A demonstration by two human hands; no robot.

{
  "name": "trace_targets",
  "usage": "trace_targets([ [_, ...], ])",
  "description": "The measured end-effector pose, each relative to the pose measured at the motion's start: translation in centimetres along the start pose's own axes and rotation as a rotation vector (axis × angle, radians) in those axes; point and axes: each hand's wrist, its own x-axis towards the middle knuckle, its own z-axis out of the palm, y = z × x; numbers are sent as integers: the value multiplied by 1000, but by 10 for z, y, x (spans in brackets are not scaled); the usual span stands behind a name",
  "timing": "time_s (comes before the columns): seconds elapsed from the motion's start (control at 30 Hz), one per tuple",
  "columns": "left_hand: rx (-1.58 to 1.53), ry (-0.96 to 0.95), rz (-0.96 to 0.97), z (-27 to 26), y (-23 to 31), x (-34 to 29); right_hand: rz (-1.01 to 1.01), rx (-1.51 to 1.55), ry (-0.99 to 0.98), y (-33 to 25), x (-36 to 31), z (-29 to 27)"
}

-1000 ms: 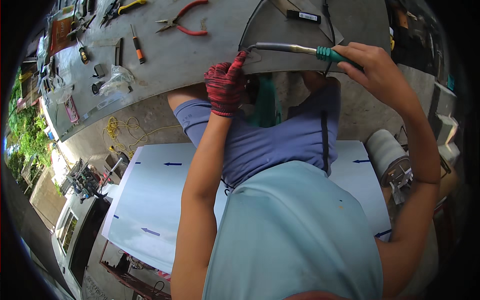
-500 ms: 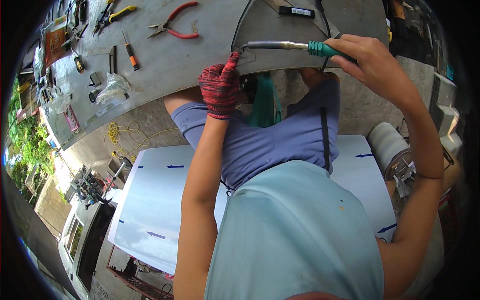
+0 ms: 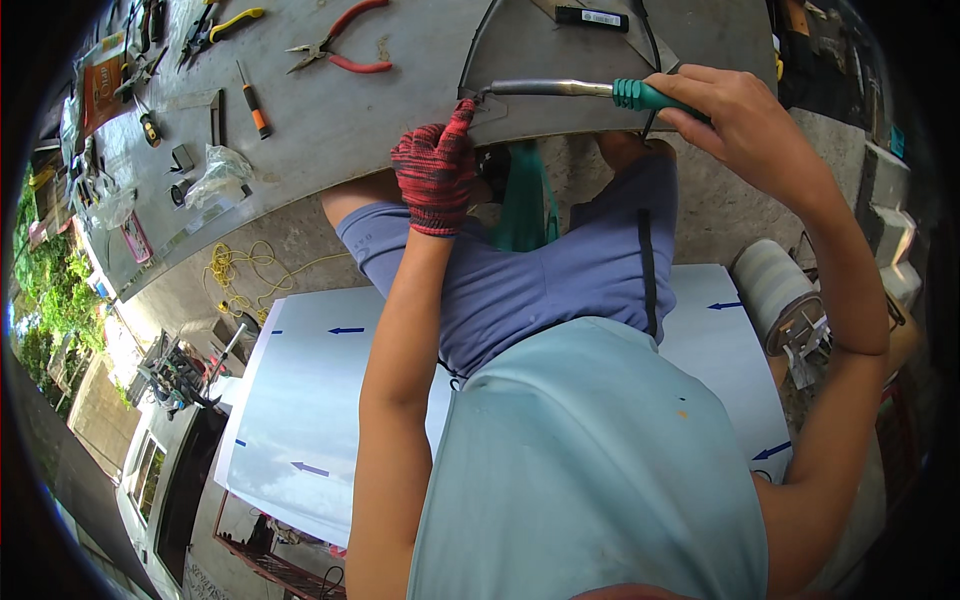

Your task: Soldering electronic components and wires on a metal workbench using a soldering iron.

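Observation:
My left hand (image 3: 435, 175), in a red and black knit glove, is at the near edge of the grey worktable (image 3: 330, 120). Its forefinger reaches up while the other fingers are curled. The end of a thin black wire (image 3: 470, 55) meets that fingertip, and the hand appears to pinch it. My bare right hand (image 3: 725, 115) is closed around the green ribbed handle of a soldering iron (image 3: 545, 88). The iron lies almost level, with its long metal shaft pointing left. Its bent tip touches or nearly touches the spot by the gloved fingertip; the contact itself is too small to make out.
On the table's left lie red-handled pliers (image 3: 340, 45), an orange and black screwdriver (image 3: 252, 105), a square (image 3: 215, 115) and a crumpled plastic bag (image 3: 220, 175). A dark box (image 3: 592, 20) sits at the back. A yellow cord (image 3: 235, 265) hangs or lies below.
The view has shifted slightly, so the table items sit a little farther left and up. Both hands and the soldering iron keep nearly the same pose.

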Motion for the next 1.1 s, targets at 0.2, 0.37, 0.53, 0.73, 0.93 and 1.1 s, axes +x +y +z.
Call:
trace_targets([
  [0.2, 37, -41, -7, -2, -1, 0, -20, -114, -3, -14, -1, -3],
  [0.37, 8, -25, 7, -1, -2, 0, -20, -181, -7, -15, -2, -3],
  [0.53, 22, -25, 13, 0, -2, -1, -40, -252, 3, -21, -3, -2],
  [0.73, 23, -24, 24, 0, -1, -1, -55, -304, 19, -25, -3, -1],
  [0.93, 47, -14, 19, -1, -2, 0, -50, -334, 9, -37, -4, -2],
  [1.1, 67, -39, 16, -1, -1, 0, -50, -310, 20, -35, -4, -1],
])
